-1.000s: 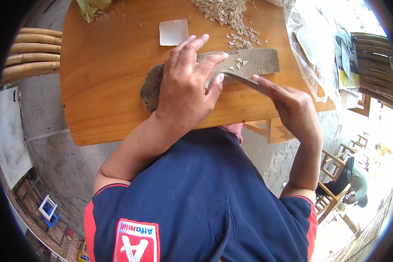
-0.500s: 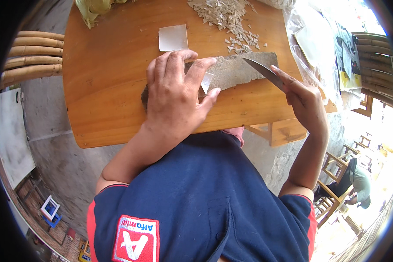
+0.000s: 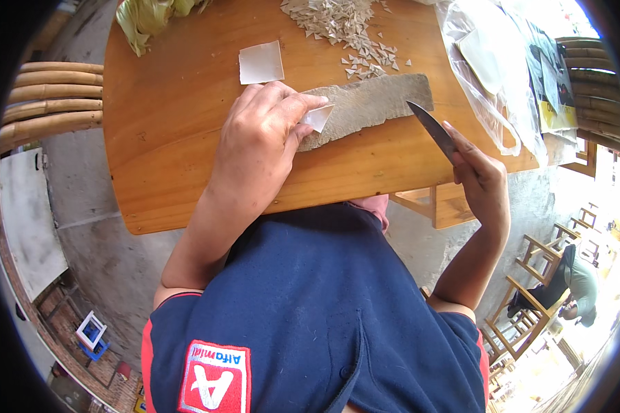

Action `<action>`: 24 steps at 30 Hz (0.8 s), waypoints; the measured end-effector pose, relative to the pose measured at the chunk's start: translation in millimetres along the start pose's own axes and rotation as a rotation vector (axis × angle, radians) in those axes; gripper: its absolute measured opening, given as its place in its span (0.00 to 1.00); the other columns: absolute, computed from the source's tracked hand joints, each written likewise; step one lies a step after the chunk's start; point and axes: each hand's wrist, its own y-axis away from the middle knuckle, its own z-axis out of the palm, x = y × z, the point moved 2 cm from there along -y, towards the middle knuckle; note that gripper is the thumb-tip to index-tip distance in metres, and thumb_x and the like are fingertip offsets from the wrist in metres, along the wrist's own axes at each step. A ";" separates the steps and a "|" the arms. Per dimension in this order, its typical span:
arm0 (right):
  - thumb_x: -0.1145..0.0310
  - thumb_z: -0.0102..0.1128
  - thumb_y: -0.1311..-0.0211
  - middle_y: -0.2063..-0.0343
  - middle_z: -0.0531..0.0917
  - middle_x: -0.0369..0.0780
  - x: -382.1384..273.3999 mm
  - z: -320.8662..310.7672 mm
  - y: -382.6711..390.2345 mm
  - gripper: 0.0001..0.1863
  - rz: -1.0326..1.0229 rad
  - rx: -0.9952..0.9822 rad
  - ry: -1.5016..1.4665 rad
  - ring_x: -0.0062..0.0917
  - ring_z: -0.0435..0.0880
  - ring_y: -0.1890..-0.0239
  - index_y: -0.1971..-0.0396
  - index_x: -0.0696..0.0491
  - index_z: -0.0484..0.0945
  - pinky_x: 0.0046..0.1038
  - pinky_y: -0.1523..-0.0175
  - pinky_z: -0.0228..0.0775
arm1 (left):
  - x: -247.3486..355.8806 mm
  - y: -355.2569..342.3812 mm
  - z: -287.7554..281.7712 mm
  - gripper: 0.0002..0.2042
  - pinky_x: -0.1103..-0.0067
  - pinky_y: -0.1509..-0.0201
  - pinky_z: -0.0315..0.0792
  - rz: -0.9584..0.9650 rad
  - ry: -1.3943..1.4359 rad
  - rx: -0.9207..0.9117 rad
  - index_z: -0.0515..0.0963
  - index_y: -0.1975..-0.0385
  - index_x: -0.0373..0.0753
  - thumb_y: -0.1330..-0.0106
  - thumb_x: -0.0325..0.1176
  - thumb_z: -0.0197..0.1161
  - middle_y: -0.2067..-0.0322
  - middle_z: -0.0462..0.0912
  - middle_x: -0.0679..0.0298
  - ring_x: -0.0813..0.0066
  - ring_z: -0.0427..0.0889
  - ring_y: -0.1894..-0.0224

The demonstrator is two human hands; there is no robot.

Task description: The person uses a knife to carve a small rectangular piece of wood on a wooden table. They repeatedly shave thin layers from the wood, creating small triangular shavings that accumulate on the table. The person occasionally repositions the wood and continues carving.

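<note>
Mid-frame: L hand at left end of gray-brown board, thumb + index nearly closed in a pinch on small white piece, which lies over the board's left part. R hand, right of center, fingers wrapped round knife, index along blade; tip overlaps board's lower right edge, can't tell if touching or above.

Step (judged): positioning piece for cutting, blade well apart from it. Next move prob. calls for steady pinch, blade brought over to piece, fingertips clear of edge.

White square sheet upper ctr-left; heap of small triangles top ctr, cut off by frame edge.

Hidden/unclear: board's left end + part of piece under L hand; knife handle inside R grip; clear plastic bag upper right, contents partly lost to glare.
</note>
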 end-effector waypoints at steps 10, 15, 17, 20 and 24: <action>0.85 0.59 0.35 0.75 0.81 0.42 -3.4 16.9 16.1 0.28 0.042 0.063 -0.072 0.23 0.76 0.77 0.37 0.47 0.81 0.27 0.65 0.75 | 18.9 -12.7 28.1 0.16 0.69 0.43 0.67 0.086 -0.195 0.056 0.86 0.51 0.48 0.40 0.28 0.73 0.66 0.83 0.69 0.66 0.79 0.57; 0.83 0.55 0.29 0.75 0.78 0.34 -25.3 41.1 17.2 0.27 -0.022 0.119 -0.057 0.14 0.73 0.77 0.32 0.48 0.77 0.22 0.67 0.72 | 24.8 -13.3 32.3 0.16 0.68 0.43 0.67 0.097 -0.218 0.094 0.86 0.51 0.46 0.40 0.28 0.73 0.64 0.83 0.68 0.65 0.79 0.56; 0.83 0.56 0.31 0.76 0.80 0.38 -34.8 47.4 14.9 0.29 -0.074 0.129 -0.010 0.17 0.75 0.77 0.32 0.47 0.77 0.24 0.66 0.74 | 25.2 -9.0 30.8 0.16 0.68 0.43 0.69 0.104 -0.223 0.091 0.86 0.51 0.45 0.39 0.29 0.73 0.62 0.83 0.67 0.65 0.79 0.56; 0.83 0.57 0.32 0.73 0.84 0.43 -51.9 46.7 9.1 0.29 -0.117 0.101 0.088 0.25 0.82 0.75 0.33 0.47 0.78 0.28 0.63 0.77 | 23.4 -1.0 29.0 0.16 0.67 0.44 0.71 0.143 -0.234 0.076 0.86 0.50 0.44 0.39 0.30 0.73 0.59 0.83 0.65 0.64 0.79 0.55; 0.83 0.58 0.35 0.68 0.86 0.49 -58.4 45.2 -1.6 0.30 -0.131 0.044 0.241 0.38 0.87 0.69 0.34 0.44 0.79 0.35 0.58 0.79 | 22.3 6.1 34.1 0.16 0.67 0.45 0.73 0.201 -0.289 0.082 0.86 0.50 0.44 0.40 0.30 0.73 0.55 0.81 0.64 0.62 0.79 0.53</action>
